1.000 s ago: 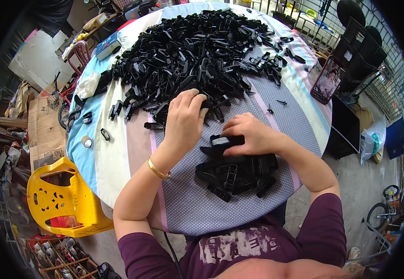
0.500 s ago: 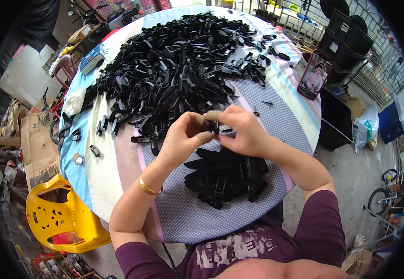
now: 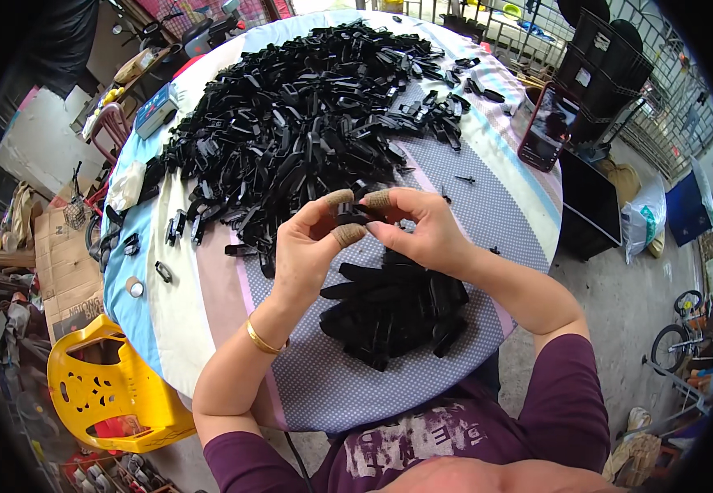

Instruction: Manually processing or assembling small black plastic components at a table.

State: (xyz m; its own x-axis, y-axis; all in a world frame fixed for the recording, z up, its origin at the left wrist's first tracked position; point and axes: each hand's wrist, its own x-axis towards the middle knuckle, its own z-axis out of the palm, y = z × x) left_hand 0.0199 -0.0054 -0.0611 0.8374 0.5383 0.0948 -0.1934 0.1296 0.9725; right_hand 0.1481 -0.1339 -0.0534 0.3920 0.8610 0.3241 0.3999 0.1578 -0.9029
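Above the table's middle, my left hand (image 3: 309,238) pinches a small black plastic part (image 3: 347,215) between thumb and forefinger. Facing it, my right hand (image 3: 426,234) has thumb and forefinger closed at the part's right end. Tan wraps cover several of my fingertips. Just below my hands lies a small heap of longer black plastic pieces (image 3: 393,320), partly fanned out. Beyond them spreads a large pile of similar black plastic parts (image 3: 282,123), reaching to the far side of the table.
The round table (image 3: 332,394) wears a striped and dotted cloth. A phone (image 3: 548,127) stands at its right edge, with a black bin (image 3: 591,209) beyond. On the left are a blue box (image 3: 155,111), a small roll (image 3: 134,287) and a yellow chair (image 3: 114,386).
Both hands have shifted slightly left, and the fingers have turned so that more of the black part shows between them. The heap below looks the same.
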